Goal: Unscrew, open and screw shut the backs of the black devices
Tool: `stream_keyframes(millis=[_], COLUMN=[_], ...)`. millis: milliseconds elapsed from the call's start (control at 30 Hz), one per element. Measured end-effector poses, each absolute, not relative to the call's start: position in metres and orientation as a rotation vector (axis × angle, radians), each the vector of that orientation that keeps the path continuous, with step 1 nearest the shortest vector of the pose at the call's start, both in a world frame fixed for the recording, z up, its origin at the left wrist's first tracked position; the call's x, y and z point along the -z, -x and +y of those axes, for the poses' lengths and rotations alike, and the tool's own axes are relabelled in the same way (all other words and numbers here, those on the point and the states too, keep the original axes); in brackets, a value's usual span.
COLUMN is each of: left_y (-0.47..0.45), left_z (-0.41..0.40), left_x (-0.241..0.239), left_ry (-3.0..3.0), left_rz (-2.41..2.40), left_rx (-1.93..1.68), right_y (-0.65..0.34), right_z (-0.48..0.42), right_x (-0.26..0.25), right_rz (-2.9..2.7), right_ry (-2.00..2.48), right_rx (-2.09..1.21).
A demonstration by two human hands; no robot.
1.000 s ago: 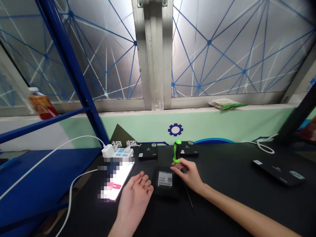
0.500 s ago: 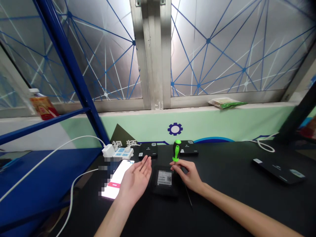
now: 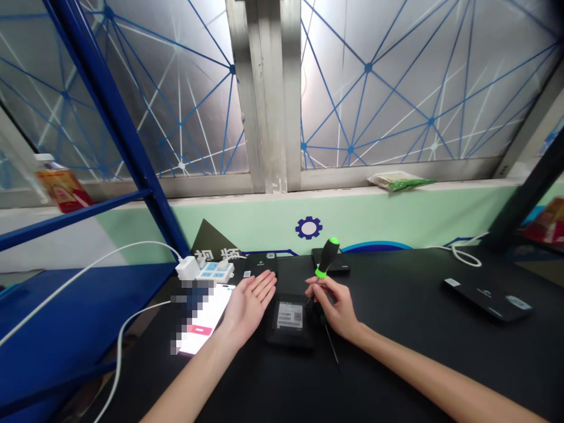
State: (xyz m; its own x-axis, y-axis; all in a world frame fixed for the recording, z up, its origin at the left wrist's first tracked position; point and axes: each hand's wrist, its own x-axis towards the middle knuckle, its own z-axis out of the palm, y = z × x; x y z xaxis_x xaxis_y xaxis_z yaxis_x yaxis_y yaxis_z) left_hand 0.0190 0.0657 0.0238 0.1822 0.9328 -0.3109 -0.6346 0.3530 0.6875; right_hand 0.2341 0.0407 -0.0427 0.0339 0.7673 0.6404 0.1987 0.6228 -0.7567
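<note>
A person's two bare hands work on a black table (image 3: 396, 329) around a small black box (image 3: 288, 320) with a white label on top, which lies flat in the middle of the view. The right hand (image 3: 335, 302) sits just to the right of the box, its fingers closed in a pinch low on a screwdriver (image 3: 326, 259) with a black and green handle. The tool leans up and away from the box's right rear corner, and the fingers hide its tip. The left hand (image 3: 249, 299) lies open with straight fingers just left of the box; whether it touches the box cannot be told. To do this step well, it would seem wise to stand the screwdriver more upright over that corner, press lightly, and lay the open hand on the box so it cannot slide. Counted: four black boxes, namely the labelled one, a second box (image 3: 261, 265) behind it to the left, a third box (image 3: 339, 264) behind it to the right, and a flat box (image 3: 487, 291) well off to its right. There is one screwdriver, one lit phone (image 3: 200, 320) left of the labelled box, one power strip (image 3: 214, 271) behind the phone, and one thin dark rod (image 3: 331, 346) lying near the box's right front.
</note>
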Motion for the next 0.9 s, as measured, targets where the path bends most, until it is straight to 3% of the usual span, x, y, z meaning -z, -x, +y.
stream_keyframes(millis=[333,900], left_y=[-0.019,-0.006], left_z=[0.056,0.056], left_x=[-0.007,0.007], left_ry=[-0.975,-1.506], left_rz=[0.863,1.066], left_rx=[-1.098,-0.975], right_y=[-0.243,-0.273], right_z=[0.044,0.043], right_x=[0.027,0.036], right_rz=[-1.421,-1.846], right_ry=[0.930,1.392], right_rx=[-0.537,-0.408])
